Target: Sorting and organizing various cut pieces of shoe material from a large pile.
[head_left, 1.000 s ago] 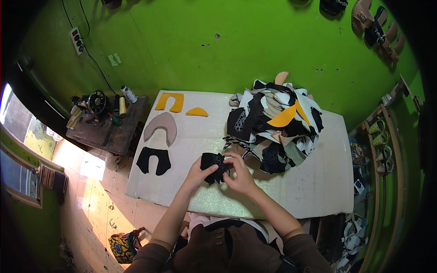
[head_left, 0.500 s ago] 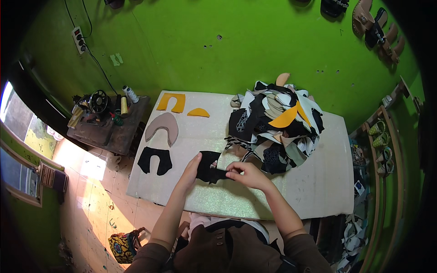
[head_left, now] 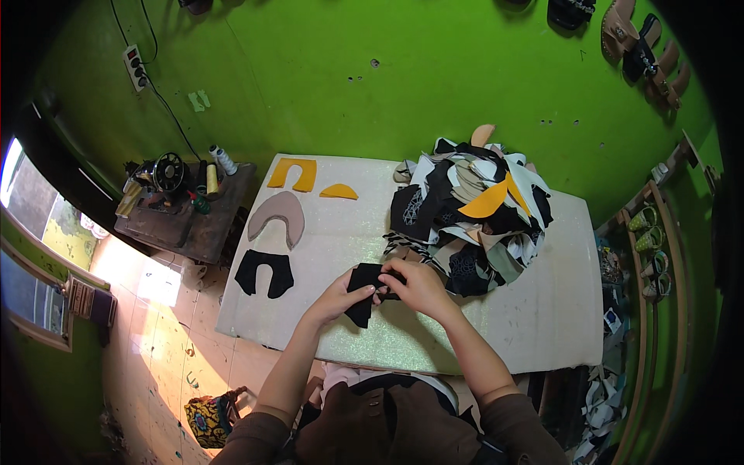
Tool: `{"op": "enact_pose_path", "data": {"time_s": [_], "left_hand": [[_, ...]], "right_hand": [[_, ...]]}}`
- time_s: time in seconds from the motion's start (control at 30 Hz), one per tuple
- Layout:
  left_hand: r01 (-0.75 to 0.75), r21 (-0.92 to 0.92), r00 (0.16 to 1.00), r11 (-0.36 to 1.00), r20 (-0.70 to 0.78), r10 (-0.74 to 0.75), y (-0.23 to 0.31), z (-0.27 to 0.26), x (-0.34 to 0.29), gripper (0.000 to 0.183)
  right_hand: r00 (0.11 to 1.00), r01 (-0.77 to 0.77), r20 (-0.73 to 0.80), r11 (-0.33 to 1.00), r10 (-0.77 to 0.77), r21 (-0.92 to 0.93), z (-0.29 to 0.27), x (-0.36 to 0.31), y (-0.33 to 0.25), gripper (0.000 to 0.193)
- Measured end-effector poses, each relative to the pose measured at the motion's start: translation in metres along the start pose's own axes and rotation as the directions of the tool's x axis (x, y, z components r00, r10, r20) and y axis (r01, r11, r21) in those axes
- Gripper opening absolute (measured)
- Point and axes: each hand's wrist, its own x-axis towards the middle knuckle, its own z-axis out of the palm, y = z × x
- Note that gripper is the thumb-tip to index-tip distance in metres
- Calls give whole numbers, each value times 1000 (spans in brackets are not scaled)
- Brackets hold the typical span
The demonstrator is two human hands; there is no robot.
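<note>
Fingers pinch black piece: left hand, right hand angled inward.

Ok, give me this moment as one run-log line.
left hand: holding black piece | right hand: holding same piece | table: black arch-shaped cutout at left, mixed pile at right
</note>
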Motion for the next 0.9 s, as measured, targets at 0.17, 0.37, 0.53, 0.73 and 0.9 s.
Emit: {"op": "enact_pose_path", "data": {"time_s": [0.17,0.37,0.53,0.73,0.9], "left_hand": [[-2,60,1000,998,-13,3,5,1,-1,28],[53,141,998,989,30,-57,13,-11,-3,24],[85,179,996,980,0,-86,18,-14,-3,23],[51,153,999,987,-16,-49,13,-20,-6,24],[71,126,997,989,1,-72,10,-33,-12,26]], "right_hand": [[999,-19,32,998,17,52,1,1,3,22],[988,146,36,988,-148,54,-3,2,9,38],[948,-82,318,961,-7,266,4,3,20,42],[956,-94,285,993,72,65,13,7,14,37],[983,83,169,994,-70,-70,26,12,2,47]]}}
